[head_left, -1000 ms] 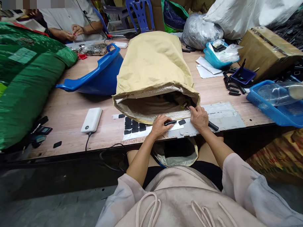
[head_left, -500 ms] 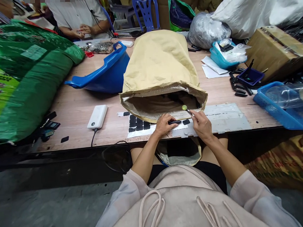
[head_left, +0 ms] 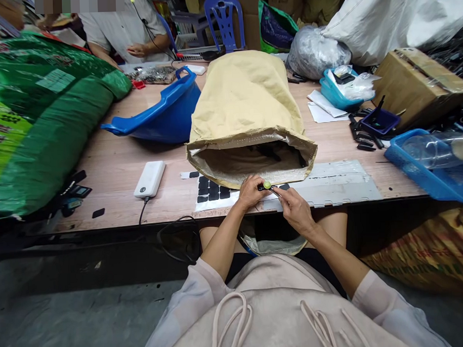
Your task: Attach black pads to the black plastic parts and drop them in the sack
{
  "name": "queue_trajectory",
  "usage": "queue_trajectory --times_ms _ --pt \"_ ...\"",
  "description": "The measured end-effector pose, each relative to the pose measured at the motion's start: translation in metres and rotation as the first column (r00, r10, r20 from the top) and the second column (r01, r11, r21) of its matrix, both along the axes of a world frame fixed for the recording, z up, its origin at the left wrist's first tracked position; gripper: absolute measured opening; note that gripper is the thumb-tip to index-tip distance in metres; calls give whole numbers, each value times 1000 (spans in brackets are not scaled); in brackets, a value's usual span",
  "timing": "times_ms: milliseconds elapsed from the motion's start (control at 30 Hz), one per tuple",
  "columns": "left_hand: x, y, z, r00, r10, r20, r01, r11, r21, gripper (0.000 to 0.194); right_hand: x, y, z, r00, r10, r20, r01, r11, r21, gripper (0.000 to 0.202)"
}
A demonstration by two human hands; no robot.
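Near the table's front edge, my left hand (head_left: 250,193) is closed on a small black part (head_left: 261,186). My right hand (head_left: 296,209) pinches a thin metal tool (head_left: 274,191) whose round yellow-green end (head_left: 267,184) is over the black part. Just beyond both hands lies a large tan paper sack (head_left: 247,97), its mouth facing me, with dark items inside. A white sheet with black square pads (head_left: 213,190) is left of my left hand, partly under the sack. The grey-white panel (head_left: 341,182) lies flat to the right. Another open bag (head_left: 274,245) sits between my legs.
A blue basin (head_left: 161,115), a white power bank (head_left: 149,179) with a cable and a green sack (head_left: 55,129) are at left. On the right are a blue tray (head_left: 424,161), a cardboard box (head_left: 418,86) and black parts. A person in a white shirt (head_left: 116,28) sits across the table.
My right hand has moved left and slightly down, bringing the tool's round end from the sack's mouth to the black part. Across the table, the person's hands have moved apart.
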State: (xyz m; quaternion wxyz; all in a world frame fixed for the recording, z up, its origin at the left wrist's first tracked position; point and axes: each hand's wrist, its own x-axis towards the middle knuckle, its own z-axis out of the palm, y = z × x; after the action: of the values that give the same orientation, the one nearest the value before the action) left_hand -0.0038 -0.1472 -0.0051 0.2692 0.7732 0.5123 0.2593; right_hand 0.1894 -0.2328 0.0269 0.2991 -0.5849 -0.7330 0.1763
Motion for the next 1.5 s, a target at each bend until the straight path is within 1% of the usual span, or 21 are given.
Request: queue_trajectory --times_ms 200,333,400,467,533,600,667,733,867,967,1033,1067,1100,1167,1233,1267,1300,1333,1400,1467,1500 --pt "0 0 -1 999 14 30 -14 1000 -2 17 11 1 7 998 -66 2 66 996 53 42" --pt "2 0 -2 999 28 22 -28 1000 -8 16 17 -1 3 998 -56 -1 56 998 -8 40" --pt "2 0 -2 999 33 20 -33 999 -6 17 20 4 2 998 -59 -4 59 998 -6 39" --pt "2 1 -3 999 29 19 -29 1000 -7 18 26 15 4 996 -89 19 89 995 40 39" --pt "1 1 -4 1000 26 18 -26 1000 -9 18 35 31 7 987 -137 78 129 987 98 39" --pt "1 1 -4 999 28 18 -28 1000 -12 17 46 51 7 966 -193 174 171 976 139 39" --pt "1 0 -4 999 31 18 -30 999 -14 17 55 67 3 932 -239 272 202 967 158 39" --pt "2 -1 -4 999 29 18 -29 1000 -14 17 62 79 -5 900 -261 348 214 962 169 40" --pt "2 -1 -3 1000 19 9 -19 1000 -10 17 64 85 -21 847 -268 458 202 961 189 41" --pt "1 1 2 1000 11 -3 -11 1000 -15 17 62 83 -25 824 -272 497 198 960 198 43" --pt "1 -4 8 1000 -1 9 1 1000 2 15 61 82 -24 820 -266 506 193 962 193 43" --pt "1 -10 12 999 -15 34 15 1000 20 15 61 82 -24 819 -263 509 192 963 190 43" --pt "3 -20 15 996 -41 76 38 999 38 15 61 82 -23 818 -263 512 192 963 188 43" --pt "8 -48 18 973 -139 186 132 990 51 19 61 82 -23 814 -263 517 191 963 189 42" --pt "15 -82 12 925 -277 259 291 957 -14 24 60 82 -23 809 -266 524 190 962 194 42" --pt "20 -98 5 908 -329 260 360 929 -83 25 60 82 -23 806 -267 528 190 962 197 42" --pt "24 -112 -5 909 -346 233 387 907 -165 26 60 82 -24 803 -269 532 190 961 199 42" --pt "27 -122 -16 925 -334 183 373 893 -251 26 60 82 -25 799 -271 536 192 961 200 42" --pt "32 -134 -43 961 -273 31 261 873 -412 27 60 82 -25 794 -275 543 196 960 201 42" --pt "34 -135 -66 968 -223 -114 131 840 -527 32 60 82 -26 791 -275 547 195 960 202 42" --pt "34 -133 -74 962 -217 -165 88 821 -564 36 60 82 -26 790 -275 548 194 960 203 42"
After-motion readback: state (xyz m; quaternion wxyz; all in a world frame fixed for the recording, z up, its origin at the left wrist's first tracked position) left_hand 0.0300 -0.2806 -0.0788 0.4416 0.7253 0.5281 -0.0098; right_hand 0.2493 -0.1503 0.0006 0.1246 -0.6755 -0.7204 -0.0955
